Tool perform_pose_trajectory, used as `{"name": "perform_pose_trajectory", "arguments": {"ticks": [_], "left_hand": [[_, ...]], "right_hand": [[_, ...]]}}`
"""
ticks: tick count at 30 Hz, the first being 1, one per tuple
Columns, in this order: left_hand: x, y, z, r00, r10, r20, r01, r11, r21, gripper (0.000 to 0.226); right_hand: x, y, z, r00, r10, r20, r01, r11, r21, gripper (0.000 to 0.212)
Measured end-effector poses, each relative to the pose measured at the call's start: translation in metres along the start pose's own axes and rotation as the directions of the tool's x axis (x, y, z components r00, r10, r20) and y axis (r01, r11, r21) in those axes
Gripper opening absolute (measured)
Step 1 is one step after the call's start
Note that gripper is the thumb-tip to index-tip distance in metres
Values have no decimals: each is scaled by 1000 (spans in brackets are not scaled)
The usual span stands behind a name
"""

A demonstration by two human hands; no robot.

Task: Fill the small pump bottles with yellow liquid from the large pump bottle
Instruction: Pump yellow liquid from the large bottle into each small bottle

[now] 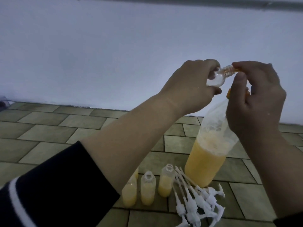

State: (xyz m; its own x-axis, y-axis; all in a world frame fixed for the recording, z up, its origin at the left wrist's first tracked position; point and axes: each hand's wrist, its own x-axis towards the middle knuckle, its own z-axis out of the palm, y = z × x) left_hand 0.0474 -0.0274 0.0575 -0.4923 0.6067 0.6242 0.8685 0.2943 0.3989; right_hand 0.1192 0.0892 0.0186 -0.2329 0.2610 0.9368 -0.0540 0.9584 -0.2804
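left hand fingers grip an empty small bottle at the large bottle's half-full yellow pump, right hand pinching

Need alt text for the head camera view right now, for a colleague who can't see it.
The left hand holds a clear small bottle tilted with its neck at the orange nozzle of the large pump bottle, where the right hand rests. On the tiled floor stand uncapped small bottles partly filled with yellow liquid, beside loose white pump heads.

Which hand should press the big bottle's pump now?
Probably the right hand: it already sits on the orange pump top of the large bottle. The left hand is busy holding the small empty bottle at the nozzle.
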Motion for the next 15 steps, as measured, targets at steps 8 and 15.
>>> {"name": "perform_pose_trajectory", "arguments": {"ticks": [8, 15], "left_hand": [[-1, -1, -1, 999, -10, 47, 7, 998, 55, 41], [0, 3, 2, 1000, 22, -6, -22, 998, 62, 37]], "right_hand": [[-1, 2, -2, 998, 14, 67, -15, 1000, 12, 37], [1, 3, 2, 1000, -1, -5, 1, 1000, -17, 37]]}}
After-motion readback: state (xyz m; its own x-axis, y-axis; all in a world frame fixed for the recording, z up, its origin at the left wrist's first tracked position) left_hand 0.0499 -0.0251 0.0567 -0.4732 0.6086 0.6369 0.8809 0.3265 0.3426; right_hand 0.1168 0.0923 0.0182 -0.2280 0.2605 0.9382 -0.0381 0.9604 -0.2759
